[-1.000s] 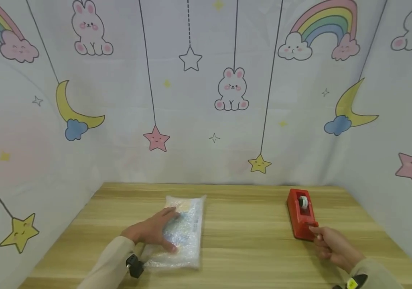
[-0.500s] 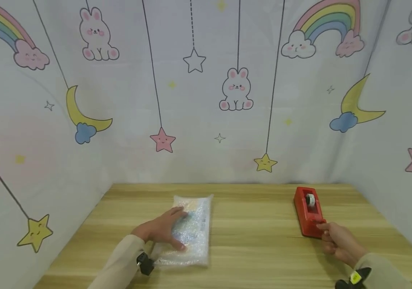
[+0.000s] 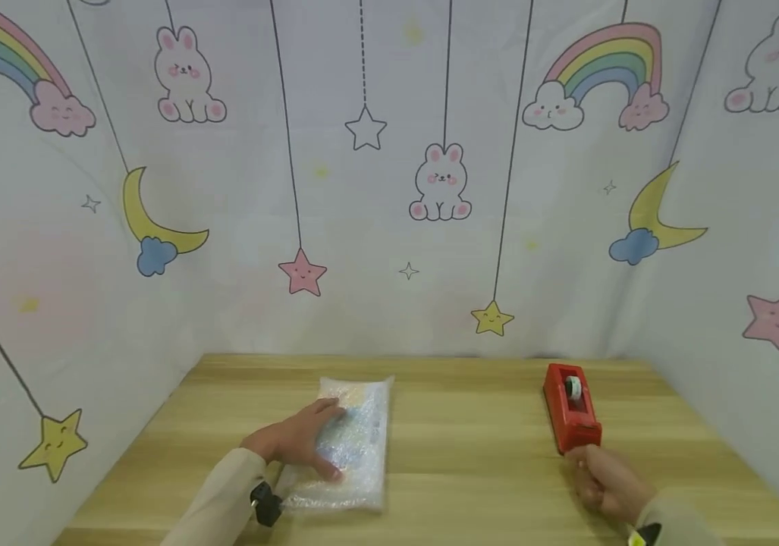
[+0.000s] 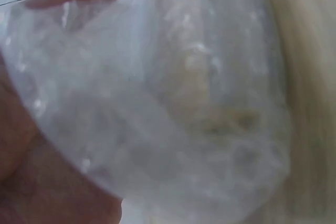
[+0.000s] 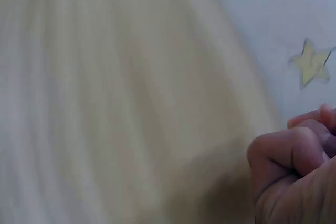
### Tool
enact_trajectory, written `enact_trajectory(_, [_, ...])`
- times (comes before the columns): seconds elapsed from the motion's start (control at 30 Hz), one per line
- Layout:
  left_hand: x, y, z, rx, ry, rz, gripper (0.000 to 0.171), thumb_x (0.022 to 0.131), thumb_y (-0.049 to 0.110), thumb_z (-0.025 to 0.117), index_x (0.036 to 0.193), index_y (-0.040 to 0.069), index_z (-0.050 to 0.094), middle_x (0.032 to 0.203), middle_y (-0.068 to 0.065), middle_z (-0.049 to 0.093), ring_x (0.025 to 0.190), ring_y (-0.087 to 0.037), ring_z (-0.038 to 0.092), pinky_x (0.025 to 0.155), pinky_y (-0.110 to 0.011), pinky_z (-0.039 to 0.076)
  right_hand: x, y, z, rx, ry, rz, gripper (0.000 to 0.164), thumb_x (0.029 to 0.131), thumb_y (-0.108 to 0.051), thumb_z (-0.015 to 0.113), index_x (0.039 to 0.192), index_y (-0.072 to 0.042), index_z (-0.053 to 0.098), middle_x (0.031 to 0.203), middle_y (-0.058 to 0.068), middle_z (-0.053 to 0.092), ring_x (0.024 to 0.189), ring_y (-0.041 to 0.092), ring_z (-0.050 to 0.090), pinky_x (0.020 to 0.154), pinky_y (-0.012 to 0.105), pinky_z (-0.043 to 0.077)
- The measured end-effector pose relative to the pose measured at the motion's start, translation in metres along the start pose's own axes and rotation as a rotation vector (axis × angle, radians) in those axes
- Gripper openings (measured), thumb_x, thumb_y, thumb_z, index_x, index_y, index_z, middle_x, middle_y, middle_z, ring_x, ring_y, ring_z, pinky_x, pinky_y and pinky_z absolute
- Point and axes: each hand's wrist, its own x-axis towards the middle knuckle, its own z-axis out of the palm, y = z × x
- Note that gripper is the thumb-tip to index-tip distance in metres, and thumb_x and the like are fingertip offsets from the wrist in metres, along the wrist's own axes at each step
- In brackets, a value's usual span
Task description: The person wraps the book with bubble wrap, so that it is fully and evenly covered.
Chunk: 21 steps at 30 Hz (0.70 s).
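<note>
A bubble-wrap packet (image 3: 362, 447) with a pale, multicoloured item inside lies flat on the left half of the table. My left hand (image 3: 296, 440) rests on its left side, thumb and fingers spread. In the left wrist view the crinkled bubble wrap (image 4: 157, 129) fills the middle, beside part of the hand. At the right stands a red tape dispenser (image 3: 572, 417) with a small roll of tape (image 3: 573, 388). Just off its near end, my right hand (image 3: 604, 481) has curled fingers and pinches the tape's end; the clear strip itself hardly shows.
The wood-grain table (image 3: 464, 432) runs back to a white cloth backdrop (image 3: 375, 311) printed with rabbits, stars, moons and rainbows. The same cloth closes in both sides. Black wrist cameras sit on both sleeves.
My right hand has drawn back from the dispenser's near end, toward me and slightly left. The left hand stays on the packet. The head view has shifted a little.
</note>
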Motion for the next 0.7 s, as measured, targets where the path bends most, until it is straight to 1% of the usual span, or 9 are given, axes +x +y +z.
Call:
enact_trajectory(0.1, [-0.002,-0.001,0.002,-0.003,0.006,-0.013,0.105,0.069,0.043,0.091,0.153,0.008,0.037,0.165,-0.02,0.021,0.15,-0.049,0.023,0.112,-0.071,0.032,-0.008,-0.03,0.016,-0.073,-0.163,-0.048,0.044,0.104,-0.017,0.04,0.061,-0.021,0.035,0.052,-0.013,0.03,0.043,-0.001,0.028,0.046,0.016,0.023])
enact_trajectory(0.13, [-0.003,-0.002,0.002,-0.004,0.009,-0.021,0.106,0.068,0.043,0.091,0.153,0.009,0.038,0.165,-0.02,0.021,0.15,-0.048,0.024,0.112,-0.071,0.032,-0.011,-0.042,0.021,-0.127,-0.23,-0.079,0.043,0.105,-0.021,0.041,0.063,-0.021,0.035,0.053,-0.013,0.028,0.044,0.0,0.026,0.046,0.017,0.023])
enact_trajectory(0.23, [-0.004,-0.002,0.001,0.0,0.005,-0.022,0.106,0.069,0.043,0.091,0.153,0.008,0.037,0.165,-0.02,0.021,0.151,-0.048,0.023,0.112,-0.071,0.033,-0.023,-0.071,0.034,-0.316,-0.358,-0.169,0.038,0.106,-0.029,0.048,0.07,-0.017,0.04,0.057,-0.01,0.028,0.047,0.005,0.022,0.046,0.019,0.023])
enact_trajectory(0.33, [-0.001,-0.002,0.0,0.012,0.012,0.012,0.104,0.07,0.043,0.09,0.152,0.007,0.037,0.165,-0.021,0.021,0.15,-0.049,0.024,0.113,-0.071,0.032,-0.033,-0.089,0.041,-0.508,-0.39,-0.265,0.03,0.105,-0.03,0.051,0.083,-0.01,0.054,0.062,-0.005,0.034,0.05,0.009,0.025,0.046,0.021,0.029])
enact_trajectory(0.4, [0.001,0.0,0.0,0.012,0.012,0.023,0.104,0.07,0.042,0.09,0.152,0.007,0.038,0.164,-0.022,0.022,0.15,-0.049,0.024,0.113,-0.071,0.032,-0.036,-0.097,0.047,-0.596,-0.392,-0.316,0.032,0.105,-0.03,0.051,0.087,-0.004,0.058,0.073,-0.001,0.049,0.056,0.012,0.037,0.049,0.023,0.036])
enact_trajectory(0.47, [0.002,0.0,0.0,0.009,0.012,0.02,0.103,0.069,0.041,0.091,0.151,0.006,0.038,0.164,-0.022,0.023,0.149,-0.05,0.024,0.113,-0.071,0.031,-0.037,-0.102,0.055,-0.656,-0.389,-0.36,0.034,0.105,-0.03,0.051,0.09,-0.002,0.061,0.089,0.005,0.06,0.069,0.016,0.049,0.055,0.026,0.042])
enact_trajectory(0.53, [0.002,-0.001,0.001,0.007,0.013,0.014,0.104,0.069,0.041,0.091,0.151,0.006,0.039,0.164,-0.023,0.023,0.149,-0.05,0.025,0.114,-0.071,0.031,-0.036,-0.106,0.065,-0.681,-0.397,-0.383,0.035,0.105,-0.029,0.051,0.084,-0.002,0.059,0.108,0.01,0.064,0.082,0.021,0.055,0.059,0.028,0.046])
enact_trajectory(0.57, [0.002,-0.002,0.002,0.008,0.014,0.013,0.104,0.068,0.041,0.091,0.151,0.006,0.039,0.164,-0.022,0.023,0.149,-0.05,0.024,0.114,-0.071,0.031,-0.034,-0.106,0.071,-0.683,-0.407,-0.39,0.034,0.104,-0.026,0.051,0.081,-0.001,0.056,0.113,0.011,0.065,0.086,0.023,0.056,0.061,0.028,0.046])
enact_trajectory(0.7, [0.002,-0.004,0.003,0.004,0.02,0.021,0.104,0.069,0.042,0.09,0.152,0.006,0.038,0.164,-0.022,0.022,0.15,-0.049,0.024,0.114,-0.07,0.031,-0.024,-0.104,0.092,-0.676,-0.433,-0.417,0.033,0.101,-0.02,0.053,0.074,-0.001,0.051,0.115,0.011,0.068,0.093,0.026,0.058,0.062,0.029,0.046])
